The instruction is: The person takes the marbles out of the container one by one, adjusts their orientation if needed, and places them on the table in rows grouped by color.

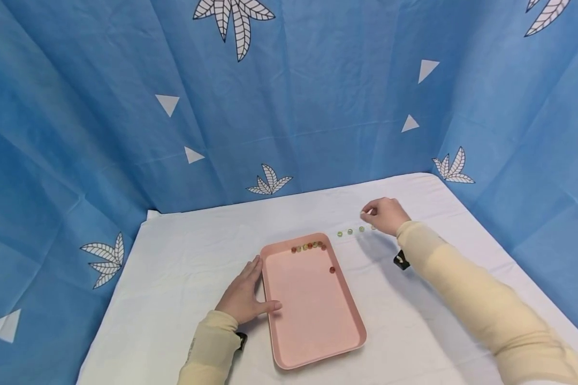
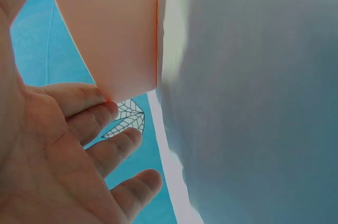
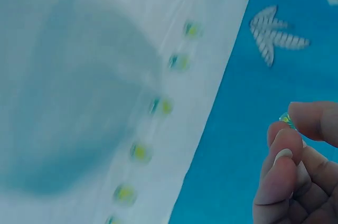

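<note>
A pink tray (image 1: pixel 318 321) lies on the white table. Several red and greenish marbles (image 1: pixel 308 246) cluster against its far rim, and one red marble (image 1: pixel 332 270) sits apart near the right rim. My left hand (image 1: pixel 250 289) rests flat beside the tray's left edge, fingers straight, thumb on the rim; the left wrist view shows its fingers (image 2: pixel 100 113) by the tray (image 2: pixel 111 34). My right hand (image 1: pixel 364 214) hovers above a row of green marbles (image 1: pixel 350 231) right of the tray. It pinches one green marble (image 3: pixel 285 119) between thumb and fingertips (image 3: pixel 285 142).
Blue cloth (image 1: pixel 318 107) with white leaf and triangle prints hangs behind and on both sides of the white table (image 1: pixel 183 256). In the right wrist view the marble row (image 3: pixel 161 106) runs close to the table's edge. Black wrist straps (image 1: pixel 401 260) show on both arms.
</note>
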Motion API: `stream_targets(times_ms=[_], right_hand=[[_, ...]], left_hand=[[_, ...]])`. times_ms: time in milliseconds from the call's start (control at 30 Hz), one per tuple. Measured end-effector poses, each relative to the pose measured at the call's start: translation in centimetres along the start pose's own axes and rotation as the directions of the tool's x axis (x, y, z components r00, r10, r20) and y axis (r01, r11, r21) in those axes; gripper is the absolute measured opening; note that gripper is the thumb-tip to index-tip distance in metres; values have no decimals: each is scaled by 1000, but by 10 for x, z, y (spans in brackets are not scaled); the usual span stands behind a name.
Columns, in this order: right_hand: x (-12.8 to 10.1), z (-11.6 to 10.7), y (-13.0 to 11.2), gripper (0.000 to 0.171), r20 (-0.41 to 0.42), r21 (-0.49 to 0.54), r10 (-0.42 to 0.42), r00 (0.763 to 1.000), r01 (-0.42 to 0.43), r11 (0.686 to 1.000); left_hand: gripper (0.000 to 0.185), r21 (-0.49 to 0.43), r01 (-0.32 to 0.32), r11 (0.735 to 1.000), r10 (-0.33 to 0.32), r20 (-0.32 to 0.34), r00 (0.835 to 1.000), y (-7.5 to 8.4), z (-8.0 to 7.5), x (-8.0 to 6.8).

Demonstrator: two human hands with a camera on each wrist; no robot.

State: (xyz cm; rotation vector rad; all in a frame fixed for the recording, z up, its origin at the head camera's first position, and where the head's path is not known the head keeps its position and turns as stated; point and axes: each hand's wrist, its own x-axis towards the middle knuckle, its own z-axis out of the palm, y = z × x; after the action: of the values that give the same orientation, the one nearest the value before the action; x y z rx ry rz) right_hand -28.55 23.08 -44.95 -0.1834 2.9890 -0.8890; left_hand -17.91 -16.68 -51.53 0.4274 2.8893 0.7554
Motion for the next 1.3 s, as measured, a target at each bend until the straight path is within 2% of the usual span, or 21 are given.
stream_targets(times_ms=[367,533,667,967,1300], right_hand=[[-5,-31,68,33,-32,21,143,989,-142,990],[-7,-36,99,34,-67,1,205,977,-205,979],[-7,-35,114,32,-73,-11,238,969,-239,971],[-2,-21,122,29,-50,-46,208,977,-210,977],[4,-8,119,27,-23,-58,245,969,-245,968]], left_hand=[[123,1,-1,1000,1,2,1000,3,-2,0],[123,1,10,1000,-10,4,1000,3,-1,1],[122,-5,16,1000,-16,5,1000,4,-1,1],[122,-12,26,1000,-25,13,1000,4,-2,0],[123,-3,34,999,-34,17,999,4,-2,1]])
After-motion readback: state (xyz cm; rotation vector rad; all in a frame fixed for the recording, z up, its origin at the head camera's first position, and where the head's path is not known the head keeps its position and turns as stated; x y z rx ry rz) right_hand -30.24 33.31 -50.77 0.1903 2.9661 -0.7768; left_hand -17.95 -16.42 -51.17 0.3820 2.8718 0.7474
